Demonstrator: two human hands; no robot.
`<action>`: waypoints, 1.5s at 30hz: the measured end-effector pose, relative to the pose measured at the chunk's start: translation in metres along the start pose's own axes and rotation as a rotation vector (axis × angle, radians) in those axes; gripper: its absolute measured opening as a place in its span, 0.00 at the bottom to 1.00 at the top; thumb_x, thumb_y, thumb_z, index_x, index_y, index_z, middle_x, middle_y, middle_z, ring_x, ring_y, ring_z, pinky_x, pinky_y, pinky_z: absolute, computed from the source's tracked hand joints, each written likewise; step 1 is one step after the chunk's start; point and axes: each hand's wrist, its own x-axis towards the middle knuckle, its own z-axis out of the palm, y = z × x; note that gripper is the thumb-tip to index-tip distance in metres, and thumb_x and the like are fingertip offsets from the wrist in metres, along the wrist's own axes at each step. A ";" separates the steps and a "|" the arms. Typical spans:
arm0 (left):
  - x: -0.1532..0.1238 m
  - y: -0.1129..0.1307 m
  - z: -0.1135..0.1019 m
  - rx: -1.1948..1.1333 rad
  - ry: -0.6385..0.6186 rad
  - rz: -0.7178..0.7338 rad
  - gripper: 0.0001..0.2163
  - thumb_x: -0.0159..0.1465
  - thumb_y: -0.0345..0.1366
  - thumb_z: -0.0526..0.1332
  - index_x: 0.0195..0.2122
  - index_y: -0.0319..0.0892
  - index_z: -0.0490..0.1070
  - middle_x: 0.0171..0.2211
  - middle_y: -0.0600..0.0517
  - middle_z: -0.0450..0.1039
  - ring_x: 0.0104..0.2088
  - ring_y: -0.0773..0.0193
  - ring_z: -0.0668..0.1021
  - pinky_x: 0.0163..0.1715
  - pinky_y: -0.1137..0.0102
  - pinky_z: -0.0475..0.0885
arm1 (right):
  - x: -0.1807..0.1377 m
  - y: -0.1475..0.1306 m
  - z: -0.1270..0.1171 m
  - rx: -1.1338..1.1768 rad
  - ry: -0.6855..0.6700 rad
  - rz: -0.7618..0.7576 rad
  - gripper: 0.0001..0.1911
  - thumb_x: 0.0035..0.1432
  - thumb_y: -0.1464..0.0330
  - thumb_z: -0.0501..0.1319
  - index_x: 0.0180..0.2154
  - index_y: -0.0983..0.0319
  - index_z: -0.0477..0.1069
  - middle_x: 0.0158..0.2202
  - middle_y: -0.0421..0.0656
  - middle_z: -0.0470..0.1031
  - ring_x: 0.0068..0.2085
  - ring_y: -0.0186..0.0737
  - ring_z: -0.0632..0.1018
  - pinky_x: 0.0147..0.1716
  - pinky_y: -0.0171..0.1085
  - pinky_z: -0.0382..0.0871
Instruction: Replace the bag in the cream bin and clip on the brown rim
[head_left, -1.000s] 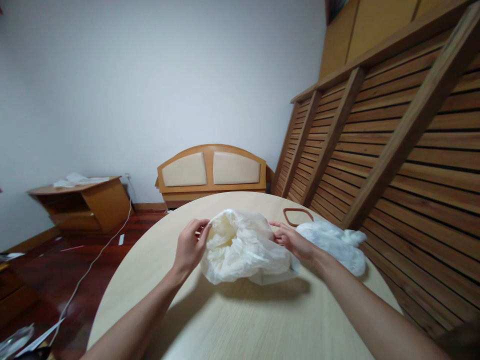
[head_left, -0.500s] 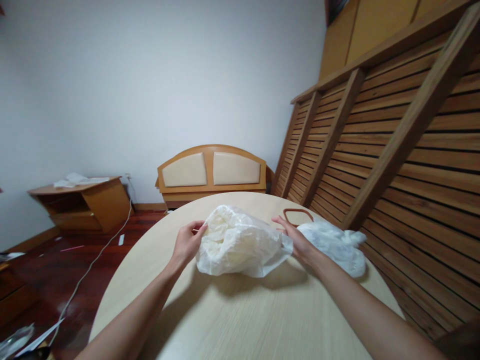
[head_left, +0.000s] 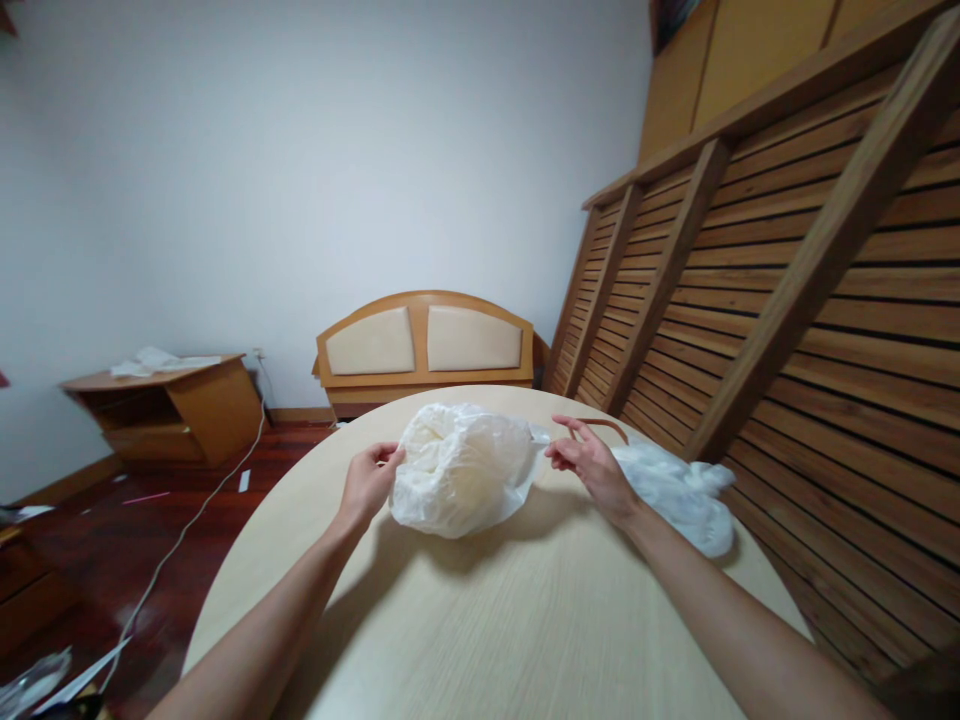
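While the left hand (head_left: 369, 482) pinches the white bag (head_left: 466, 472), contents indistinct, the right hand's (head_left: 595, 474) grip is unclear.

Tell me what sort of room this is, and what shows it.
Probably a bedroom, perhaps used for storage: an arched wooden headboard with cream panels stands by the wall, and a brown slatted wooden frame leans at the right.

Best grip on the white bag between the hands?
Probably pinch the white bag by its right corner, coming from the right: it narrows to a thin flap there, while the left hand holds the opposite edge.
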 end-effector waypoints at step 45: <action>-0.048 0.036 0.010 0.246 0.001 0.452 0.10 0.60 0.38 0.60 0.42 0.41 0.71 0.25 0.56 0.71 0.23 0.67 0.74 0.24 0.74 0.72 | -0.036 -0.017 0.049 -1.137 -0.430 -1.000 0.31 0.57 0.63 0.64 0.62 0.54 0.63 0.62 0.45 0.69 0.65 0.52 0.65 0.64 0.53 0.54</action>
